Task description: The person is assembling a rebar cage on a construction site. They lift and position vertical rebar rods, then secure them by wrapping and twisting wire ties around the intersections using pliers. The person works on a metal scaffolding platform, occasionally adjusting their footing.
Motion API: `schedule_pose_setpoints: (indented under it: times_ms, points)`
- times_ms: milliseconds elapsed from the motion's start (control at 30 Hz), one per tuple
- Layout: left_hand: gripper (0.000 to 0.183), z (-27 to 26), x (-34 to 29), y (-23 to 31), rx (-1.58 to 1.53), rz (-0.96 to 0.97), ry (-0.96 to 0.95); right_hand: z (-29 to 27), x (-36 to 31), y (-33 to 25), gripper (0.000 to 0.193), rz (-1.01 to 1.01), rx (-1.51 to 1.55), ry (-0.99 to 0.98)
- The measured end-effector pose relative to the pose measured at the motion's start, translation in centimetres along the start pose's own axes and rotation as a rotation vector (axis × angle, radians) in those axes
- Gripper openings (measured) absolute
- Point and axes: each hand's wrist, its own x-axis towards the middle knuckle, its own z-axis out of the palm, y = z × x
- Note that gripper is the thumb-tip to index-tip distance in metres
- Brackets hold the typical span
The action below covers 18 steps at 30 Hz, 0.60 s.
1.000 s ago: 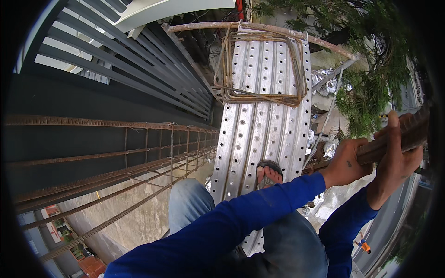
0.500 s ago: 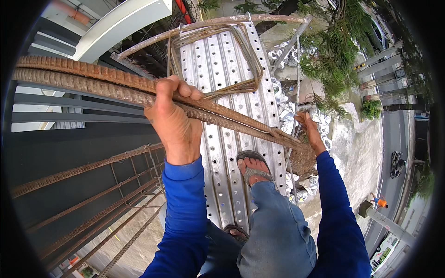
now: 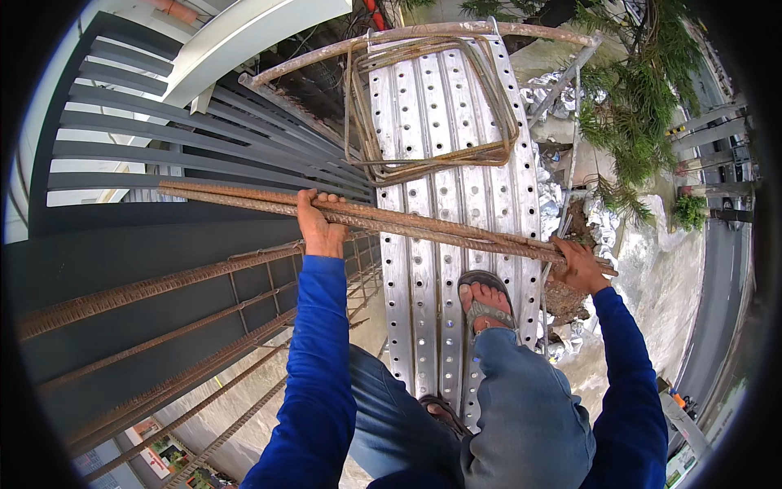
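Observation:
Two rusty ribbed rebar bars (image 3: 448, 234) lie side by side across the view in front of me, their left ends reaching past my left hand. My left hand (image 3: 322, 225) is closed round the bars left of the middle, with its fingers on top. Near their right end my right hand (image 3: 582, 267) wraps round them, and short tips stick out beyond it. Below the bars is a perforated metal scaffold plank (image 3: 403, 269), with my sandalled foot (image 3: 487, 300) on it. Bent rebar stirrups (image 3: 513, 130) rest in a stack on the plank's far part.
On the left, a tied rebar cage (image 3: 147, 285) runs beside a dark slatted panel (image 3: 106, 151). A rusty pipe rail (image 3: 423, 34) curves across the plank's far end. Leafy branches (image 3: 643, 122) hang at the right, above the ground and a road (image 3: 717, 285) far below.
The bars' left ends have swung down and away from me. My right hand, fingers spread near the bar ends before, now grips them. The view has shifted left.

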Motion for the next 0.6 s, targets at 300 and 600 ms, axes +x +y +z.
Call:
schedule_pose_setpoints:
  times_ms: [300, 600]
  points:
    - [0.014, -4.9, 7.0, -3.4, 0.025, -0.209, 0.104, -3.8, 3.0, 0.8, 0.039, 0.094, -0.149, 0.010]
    - [0.059, -6.8, 9.6, -5.8, -0.011, -0.189, -0.004, -4.3, 7.5, 2.8, 0.073, 0.097, -0.300, 0.061]
